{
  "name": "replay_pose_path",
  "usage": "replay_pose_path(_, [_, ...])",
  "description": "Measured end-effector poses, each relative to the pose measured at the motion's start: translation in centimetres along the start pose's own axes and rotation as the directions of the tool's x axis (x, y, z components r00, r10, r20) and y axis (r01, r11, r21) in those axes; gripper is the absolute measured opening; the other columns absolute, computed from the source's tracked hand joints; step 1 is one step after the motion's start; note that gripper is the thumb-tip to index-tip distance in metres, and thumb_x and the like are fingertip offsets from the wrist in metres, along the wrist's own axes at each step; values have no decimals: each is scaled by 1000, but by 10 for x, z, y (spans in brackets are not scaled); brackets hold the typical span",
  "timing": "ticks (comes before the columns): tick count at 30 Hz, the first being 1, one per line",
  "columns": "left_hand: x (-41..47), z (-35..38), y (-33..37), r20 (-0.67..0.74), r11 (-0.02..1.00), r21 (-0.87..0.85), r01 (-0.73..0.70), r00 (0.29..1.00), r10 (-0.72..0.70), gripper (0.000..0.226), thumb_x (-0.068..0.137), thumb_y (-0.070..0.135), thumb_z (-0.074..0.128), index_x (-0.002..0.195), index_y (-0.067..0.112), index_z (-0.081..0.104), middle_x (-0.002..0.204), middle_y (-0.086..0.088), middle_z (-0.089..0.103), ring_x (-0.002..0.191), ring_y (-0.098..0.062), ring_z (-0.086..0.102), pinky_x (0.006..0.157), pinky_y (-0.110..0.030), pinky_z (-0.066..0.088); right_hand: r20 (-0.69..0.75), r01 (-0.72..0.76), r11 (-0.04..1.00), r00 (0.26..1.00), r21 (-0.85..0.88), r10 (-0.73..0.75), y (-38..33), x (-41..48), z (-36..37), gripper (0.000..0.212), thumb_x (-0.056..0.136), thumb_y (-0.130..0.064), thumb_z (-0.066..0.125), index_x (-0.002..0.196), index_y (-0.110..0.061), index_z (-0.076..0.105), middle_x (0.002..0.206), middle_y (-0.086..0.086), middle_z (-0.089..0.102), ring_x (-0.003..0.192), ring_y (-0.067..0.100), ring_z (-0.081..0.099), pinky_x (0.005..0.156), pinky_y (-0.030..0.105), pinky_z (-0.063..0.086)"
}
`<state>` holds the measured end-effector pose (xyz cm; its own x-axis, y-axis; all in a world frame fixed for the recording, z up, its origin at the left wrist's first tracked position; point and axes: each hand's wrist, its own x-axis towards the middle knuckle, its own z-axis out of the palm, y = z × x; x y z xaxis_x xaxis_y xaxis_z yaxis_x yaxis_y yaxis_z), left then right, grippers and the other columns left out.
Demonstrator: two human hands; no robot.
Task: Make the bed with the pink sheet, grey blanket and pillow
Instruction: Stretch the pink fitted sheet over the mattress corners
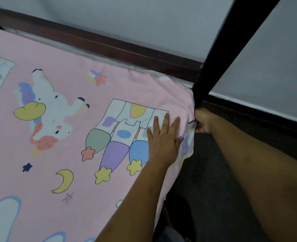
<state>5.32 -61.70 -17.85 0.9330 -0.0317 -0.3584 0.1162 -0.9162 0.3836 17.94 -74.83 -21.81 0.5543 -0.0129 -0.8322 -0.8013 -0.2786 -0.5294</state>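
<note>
Head view: left hand (163,138) is pressing pink sheet (119,88), fingers spread flat; right hand (202,121) is gripping its corner, and overpulling is likely risking wrinkles.

right hand (202,121): fingertips lost behind the far right corner of the pink sheet (71,172); whether they pinch the cloth cannot be told.
pink sheet: runs off the left and near edges, so the prints there are cut.
black post (219,55): top cut by the upper edge; foot hidden behind the right hand.
left forearm (135,198): cut at the near edge.
bluish shape (172,233): near edge, blurred, unidentifiable.
</note>
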Motion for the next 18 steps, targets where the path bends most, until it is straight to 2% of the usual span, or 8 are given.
replay_pose_path(3, [16,-1,5,-27,1000,4,-9,1000,9,57,99,48,25,150,36,0,158,3,-14,144,-29,-19,113,-53,-6,-4,150,983,989,102,-150,3,9,5,25,97,-24,44,115,-18,60,108,5,66,93,23,62,75,37,54])
replay_pose_path(4, [21,-1,7,-41,1000,0,-7,999,7,57,99,48,25,150,36,2,159,2,-13,144,-29,-18,113,-54,-6,-26,201,978,979,48,-200,5,12,6,26,98,-23,41,117,-17,58,109,5,65,96,25,61,75,35,53])
replay_pose_path(6, [29,-2,12,-70,1000,-9,-6,998,5,57,99,48,26,150,35,4,159,2,-10,145,-27,-15,113,-55,-6,-138,278,931,939,-237,-316,14,16,4,24,99,-17,37,110,-8,56,104,9,58,98,29,58,72,29,44])
replay_pose_path(8, [35,-5,17,-86,999,-38,-14,996,11,57,99,46,28,150,35,6,159,3,-7,145,-24,-12,113,-54,-6,-263,235,838,878,-492,-400,23,21,-7,22,98,-14,36,107,-1,51,103,18,56,100,34,57,78,32,42])
replay_pose_path(10, [42,-6,21,-88,999,-35,-39,996,36,58,100,43,31,150,33,5,159,4,-6,146,-22,-12,114,-53,-5,-339,172,794,836,-583,-431,25,29,-22,22,97,-14,36,107,1,48,111,26,58,103,40,57,86,40,45])
replay_pose_path(13, [54,-10,22,-93,999,19,-31,995,33,59,99,42,33,151,31,7,160,3,-4,146,-22,-10,115,-52,-1,-375,85,748,824,-658,-424,20,38,-29,24,96,-14,35,112,-2,47,116,28,56,106,43,56,87,44,44])
replay_pose_path(18, [79,-31,13,-67,1000,22,-9,998,10,58,99,41,34,151,30,9,159,6,-3,146,-23,-8,114,-54,3,-376,14,781,871,-624,-315,27,44,-18,31,96,-15,37,119,-1,51,124,27,54,114,42,53,93,41,43])
